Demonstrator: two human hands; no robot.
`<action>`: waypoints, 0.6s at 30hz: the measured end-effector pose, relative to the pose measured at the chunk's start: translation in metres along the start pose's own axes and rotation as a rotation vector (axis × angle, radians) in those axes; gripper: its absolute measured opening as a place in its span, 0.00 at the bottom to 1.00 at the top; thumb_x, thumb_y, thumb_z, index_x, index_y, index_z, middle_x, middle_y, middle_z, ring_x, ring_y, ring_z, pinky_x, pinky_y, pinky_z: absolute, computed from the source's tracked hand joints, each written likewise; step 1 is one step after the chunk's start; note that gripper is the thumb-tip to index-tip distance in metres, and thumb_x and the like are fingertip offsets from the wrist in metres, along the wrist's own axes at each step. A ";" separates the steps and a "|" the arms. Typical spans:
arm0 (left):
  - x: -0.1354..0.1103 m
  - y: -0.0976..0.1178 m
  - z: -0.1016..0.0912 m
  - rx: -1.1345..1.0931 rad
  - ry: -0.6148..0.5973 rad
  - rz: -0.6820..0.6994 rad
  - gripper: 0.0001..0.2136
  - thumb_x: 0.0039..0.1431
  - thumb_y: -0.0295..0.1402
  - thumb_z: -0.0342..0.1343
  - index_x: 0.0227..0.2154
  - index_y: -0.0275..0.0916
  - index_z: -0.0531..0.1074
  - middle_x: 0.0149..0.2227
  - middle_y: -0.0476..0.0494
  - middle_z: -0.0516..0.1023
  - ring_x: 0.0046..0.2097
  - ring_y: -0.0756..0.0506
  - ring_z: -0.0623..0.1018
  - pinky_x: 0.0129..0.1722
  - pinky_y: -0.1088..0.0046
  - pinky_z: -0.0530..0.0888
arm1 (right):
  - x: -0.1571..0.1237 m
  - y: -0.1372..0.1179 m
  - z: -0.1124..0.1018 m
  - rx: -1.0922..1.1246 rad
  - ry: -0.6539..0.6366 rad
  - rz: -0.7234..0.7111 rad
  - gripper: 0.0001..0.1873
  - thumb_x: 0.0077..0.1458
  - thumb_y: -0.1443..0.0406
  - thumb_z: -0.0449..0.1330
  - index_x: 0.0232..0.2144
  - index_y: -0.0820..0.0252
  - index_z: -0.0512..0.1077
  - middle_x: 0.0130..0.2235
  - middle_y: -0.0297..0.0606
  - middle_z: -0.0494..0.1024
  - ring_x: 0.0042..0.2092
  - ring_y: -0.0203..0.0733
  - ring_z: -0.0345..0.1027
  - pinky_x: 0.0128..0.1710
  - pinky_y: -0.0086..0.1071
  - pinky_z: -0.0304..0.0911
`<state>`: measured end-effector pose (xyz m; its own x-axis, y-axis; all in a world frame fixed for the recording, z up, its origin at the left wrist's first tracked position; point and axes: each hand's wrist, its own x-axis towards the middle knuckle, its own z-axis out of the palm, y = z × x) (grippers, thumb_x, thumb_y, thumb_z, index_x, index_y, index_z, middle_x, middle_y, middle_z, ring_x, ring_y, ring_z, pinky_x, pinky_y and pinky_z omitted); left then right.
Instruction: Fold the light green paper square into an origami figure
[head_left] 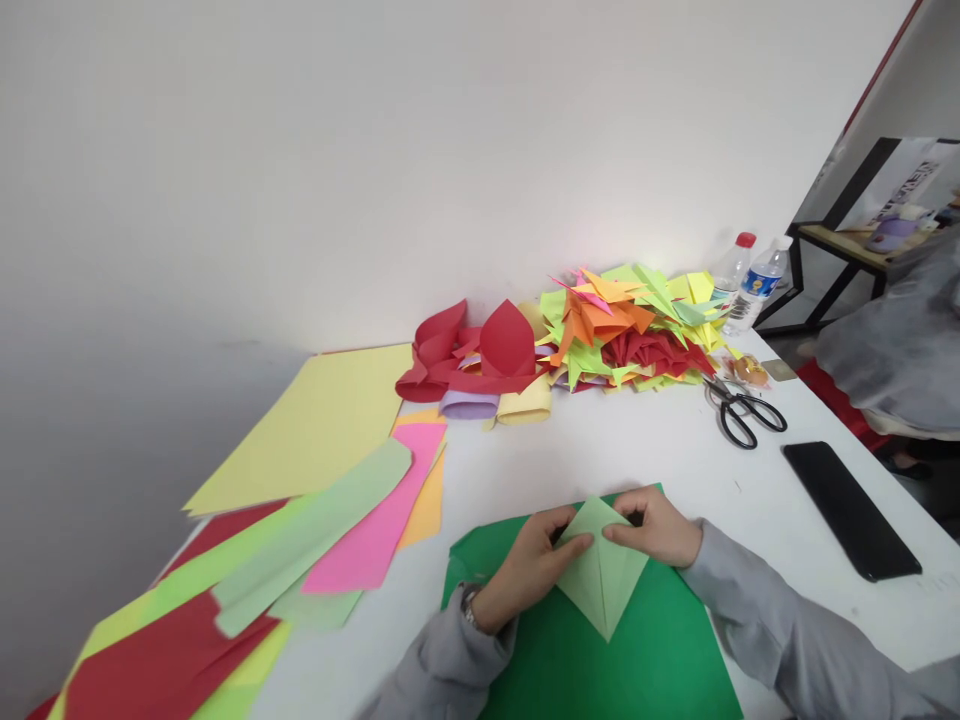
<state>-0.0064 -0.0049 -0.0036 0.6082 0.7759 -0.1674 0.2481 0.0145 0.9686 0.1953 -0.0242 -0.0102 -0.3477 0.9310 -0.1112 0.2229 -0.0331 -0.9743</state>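
"Pale green paper is occupying the hands: what is the folded diamond (603, 592) showing of its progress?"

"The diamond is lying over the green sheet (600, 680) on the white table (517, 455), a crease running down its middle to the near corner. The initial folding is probably standing complete; the diamond is not yet displaying the projecting points visible among the heaped pieces."

"How are the 2 hands acting?"

"The left hand (529, 565) is gripping the upper left edge, its thumb resting on the paper's face. The right hand (654, 527) is pinching the upper right edge in like manner. The paper is partly hiding the fingers beneath, so their exact placing is not showing."

"Which pieces are looking finished?"

"The heap of folded paper (600, 322), lying at the back in orange, red, yellow and green, is seemingly representing completed work. Red curved pieces (507, 345) are standing beside it."

"And what is remaining?"

"The loose paper strips (375, 520) and the yellow sheets (307, 430) are lying flat, apparently unfolded. The scissors (739, 405) are resting well apart from the hands. The view is not revealing how many folds the diamond is needing."
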 end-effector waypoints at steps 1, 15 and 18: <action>0.000 0.000 -0.001 -0.022 -0.003 -0.006 0.17 0.54 0.46 0.56 0.30 0.33 0.72 0.29 0.47 0.72 0.32 0.47 0.69 0.31 0.74 0.66 | 0.000 0.000 -0.001 0.003 -0.002 0.002 0.21 0.47 0.54 0.61 0.16 0.59 0.58 0.18 0.26 0.54 0.22 0.29 0.45 0.21 0.27 0.43; -0.001 0.008 0.001 -0.003 -0.014 0.030 0.14 0.54 0.41 0.55 0.30 0.33 0.75 0.29 0.45 0.76 0.35 0.44 0.73 0.35 0.71 0.70 | -0.002 0.002 0.006 -0.163 0.007 -0.005 0.18 0.47 0.59 0.59 0.15 0.59 0.57 0.16 0.25 0.53 0.21 0.29 0.45 0.20 0.26 0.41; -0.001 0.008 0.000 -0.023 -0.038 0.044 0.14 0.55 0.41 0.54 0.30 0.33 0.75 0.30 0.45 0.76 0.34 0.44 0.73 0.35 0.71 0.70 | -0.002 0.001 0.006 -0.153 0.015 0.002 0.16 0.46 0.60 0.58 0.15 0.59 0.58 0.17 0.25 0.55 0.21 0.29 0.46 0.20 0.26 0.42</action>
<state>-0.0047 -0.0055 0.0037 0.6463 0.7517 -0.1314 0.2039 -0.0042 0.9790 0.1908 -0.0284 -0.0120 -0.3337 0.9364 -0.1089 0.3597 0.0197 -0.9329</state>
